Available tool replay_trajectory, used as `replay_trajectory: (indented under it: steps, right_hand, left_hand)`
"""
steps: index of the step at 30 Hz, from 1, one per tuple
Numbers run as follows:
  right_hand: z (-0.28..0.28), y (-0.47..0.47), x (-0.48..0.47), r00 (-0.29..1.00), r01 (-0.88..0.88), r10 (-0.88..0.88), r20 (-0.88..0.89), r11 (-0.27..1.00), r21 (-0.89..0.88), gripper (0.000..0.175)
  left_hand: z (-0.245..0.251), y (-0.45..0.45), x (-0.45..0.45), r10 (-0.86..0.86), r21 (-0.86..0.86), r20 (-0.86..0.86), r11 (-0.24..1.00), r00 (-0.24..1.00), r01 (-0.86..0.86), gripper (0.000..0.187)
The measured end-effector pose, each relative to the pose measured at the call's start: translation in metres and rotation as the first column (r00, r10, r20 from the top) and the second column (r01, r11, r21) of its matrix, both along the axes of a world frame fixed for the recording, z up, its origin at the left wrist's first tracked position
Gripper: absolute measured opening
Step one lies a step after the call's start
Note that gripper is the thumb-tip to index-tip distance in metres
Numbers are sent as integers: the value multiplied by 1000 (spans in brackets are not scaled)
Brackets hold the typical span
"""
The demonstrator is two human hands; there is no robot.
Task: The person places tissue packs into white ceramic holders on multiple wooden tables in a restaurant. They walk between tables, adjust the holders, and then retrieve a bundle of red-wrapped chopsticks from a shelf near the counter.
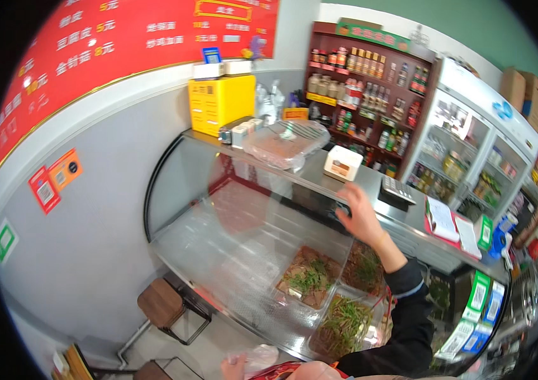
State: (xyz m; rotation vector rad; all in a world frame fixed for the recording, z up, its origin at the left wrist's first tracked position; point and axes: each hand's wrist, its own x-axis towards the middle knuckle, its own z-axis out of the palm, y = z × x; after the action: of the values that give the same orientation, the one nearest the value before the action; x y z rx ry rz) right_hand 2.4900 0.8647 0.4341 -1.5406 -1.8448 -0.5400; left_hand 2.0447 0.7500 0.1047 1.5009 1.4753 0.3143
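Observation:
My right hand [360, 213], in a black sleeve, is raised over the glass display case, its fingers apart and nothing visible in them. It is nearest the counter's front edge and a white box [343, 163]. Low in the view, my left hand [234, 367] is curled against a clear plastic bag [260, 359] and appears to grip it. Inside the display case [231, 256], trays of food with green garnish [308, 280], [367, 266] and a tray of green vegetable pieces [342, 323] stand at the right. My right forearm partly covers them.
On the steel counter [316, 178] lie a plastic-wrapped container [288, 140], a calculator [398, 190] and an open notebook [441, 221]. A yellow box [224, 105] stands at the back left. Beyond are bottle shelves [368, 90] and a glass-door refrigerator [473, 142]. A stool [161, 301] stands lower left.

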Motion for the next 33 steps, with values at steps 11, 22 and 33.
replay_trajectory:
  steps: [11,22,33]
  right_hand:
    - [-159,-167,-172,940,-277,78,-331,740,-613,16]
    - [-208,-418,-238,736,173,-513,-441,773,-610,16]
    - [-246,-712,-374,92,626,-836,-540,471,-622,12]
  left_hand:
    - [-43,64,27,-521,-228,214,796,826,561,32]
    - [-22,-61,60,-723,-70,392,592,568,803,29]
    - [50,-326,122,-832,-36,462,329,307,944,29]
